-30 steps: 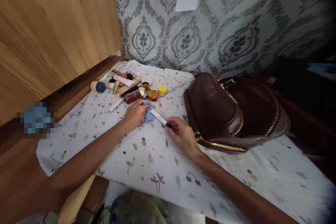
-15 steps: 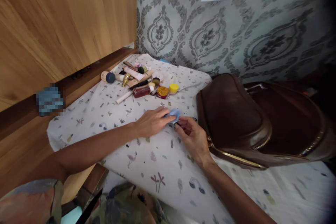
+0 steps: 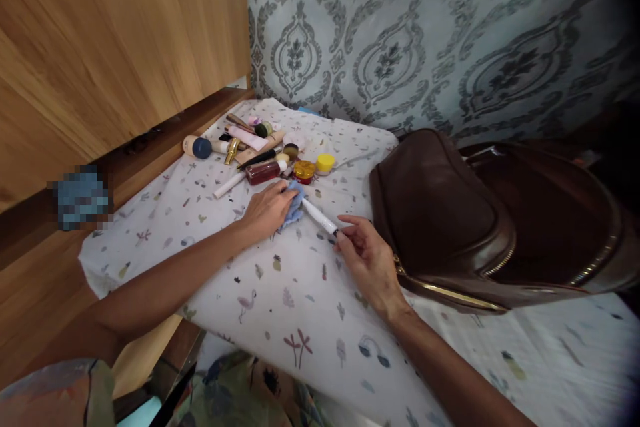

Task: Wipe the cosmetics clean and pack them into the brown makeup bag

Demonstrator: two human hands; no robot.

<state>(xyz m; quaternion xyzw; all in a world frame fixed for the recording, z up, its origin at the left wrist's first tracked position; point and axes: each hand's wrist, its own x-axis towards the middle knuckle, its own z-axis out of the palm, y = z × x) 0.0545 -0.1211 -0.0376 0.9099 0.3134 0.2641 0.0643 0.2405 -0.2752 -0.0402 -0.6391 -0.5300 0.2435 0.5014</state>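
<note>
A slim white cosmetic tube (image 3: 320, 217) with a dark end slants between my hands. My right hand (image 3: 367, 260) pinches its dark lower end between thumb and fingers. My left hand (image 3: 267, 210) is closed on a crumpled blue cloth (image 3: 294, 205), which meets the tube's far end. Just beyond the cloth lie a bottle of dark red liquid (image 3: 263, 172), a red jar with a gold lid (image 3: 303, 171) and a yellow-lidded jar (image 3: 325, 163). A thin white stick (image 3: 230, 185) lies left of the red bottle.
More cosmetics, including a pink tube (image 3: 247, 137) and a blue-capped bottle (image 3: 197, 147), are heaped at the back left. A brown leather bag (image 3: 440, 207) stands at the right. A printed cloth (image 3: 310, 307) covers the surface. A wooden panel (image 3: 125, 47) borders the left.
My left hand and the blue cloth have moved left and away from my right hand. The white tube's length now shows between them; before, the hands and cloth hid it.
</note>
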